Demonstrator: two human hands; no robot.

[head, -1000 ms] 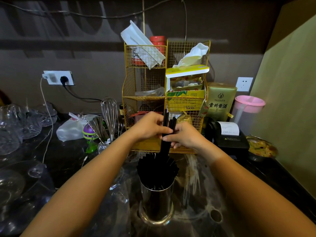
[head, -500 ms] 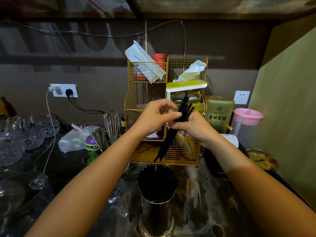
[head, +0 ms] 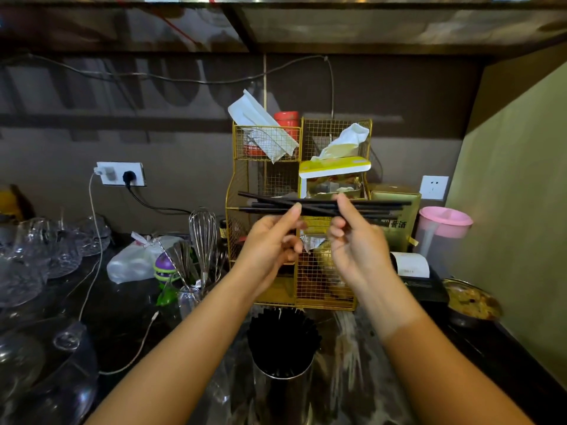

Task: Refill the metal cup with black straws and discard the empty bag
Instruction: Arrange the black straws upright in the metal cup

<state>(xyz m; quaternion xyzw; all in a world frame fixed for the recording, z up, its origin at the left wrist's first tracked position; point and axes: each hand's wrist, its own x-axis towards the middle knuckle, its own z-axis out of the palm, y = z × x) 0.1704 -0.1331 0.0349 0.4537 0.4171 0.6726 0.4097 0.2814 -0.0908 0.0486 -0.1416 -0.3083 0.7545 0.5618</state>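
A metal cup (head: 282, 394) stands on the dark counter at the bottom centre, packed with upright black straws (head: 283, 338). Above it, in front of the gold wire rack, I hold a small loose bunch of black straws (head: 319, 206) lying roughly level. My left hand (head: 273, 240) pinches the bunch left of its middle. My right hand (head: 356, 240) pinches it just to the right. A clear, crumpled plastic bag (head: 346, 372) lies on the counter around and right of the cup.
A gold wire rack (head: 264, 191) with tissues and boxes stands behind my hands. Left of the cup are a whisk and utensils (head: 201, 240), a white bag (head: 135, 262) and glassware (head: 36, 256). On the right are a receipt printer (head: 414, 274), a pink-lidded jug (head: 441, 234) and a food bowl (head: 471, 302).
Both hands rose from the cup's mouth with a few straws. The bunch turned from upright, through a slant, to roughly level. The camera tilted up.
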